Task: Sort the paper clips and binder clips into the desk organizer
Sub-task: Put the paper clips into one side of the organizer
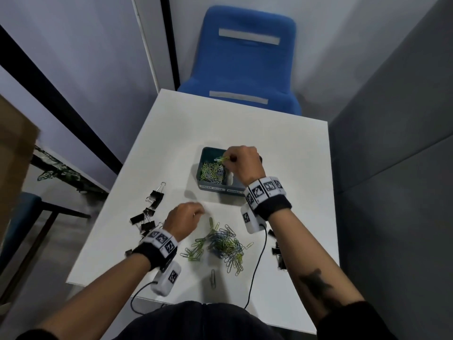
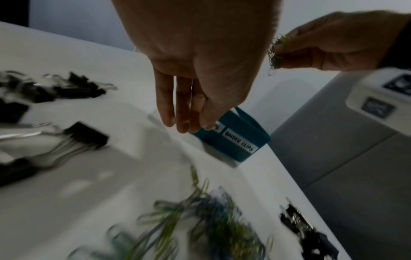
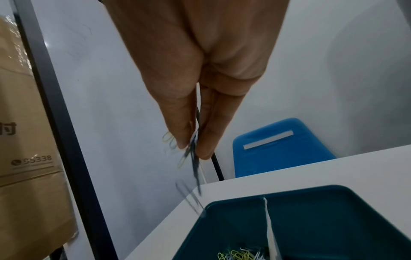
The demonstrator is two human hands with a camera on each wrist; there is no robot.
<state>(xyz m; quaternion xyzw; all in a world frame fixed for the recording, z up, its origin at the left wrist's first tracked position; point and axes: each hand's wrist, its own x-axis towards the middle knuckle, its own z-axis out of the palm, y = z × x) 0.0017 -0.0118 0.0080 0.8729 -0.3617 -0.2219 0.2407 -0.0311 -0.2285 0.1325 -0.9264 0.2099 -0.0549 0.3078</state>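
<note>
A teal desk organizer [image 1: 205,153] [image 2: 239,139] [image 3: 333,219] sits mid-table, its left compartment holding several coloured paper clips [image 1: 212,171] [image 3: 235,255]. My right hand [image 1: 241,163] [image 3: 193,142] hovers over that compartment and pinches a small bunch of paper clips [image 1: 221,158] [image 2: 274,52] [image 3: 191,151]. A pile of loose paper clips [image 1: 223,244] [image 2: 195,225] lies near the front. My left hand [image 1: 186,217] [image 2: 186,119] hangs above the table beside the pile, fingers straight and relaxed, holding nothing. Black binder clips [image 1: 148,212] [image 2: 84,135] lie to its left.
More binder clips [image 1: 278,252] [image 2: 307,232] lie at the table's right edge. A blue chair [image 1: 242,60] [image 3: 280,146] stands beyond the far edge. A cardboard box [image 3: 24,123] stands at left. Wrist-camera cables [image 1: 257,261] trail over the front edge.
</note>
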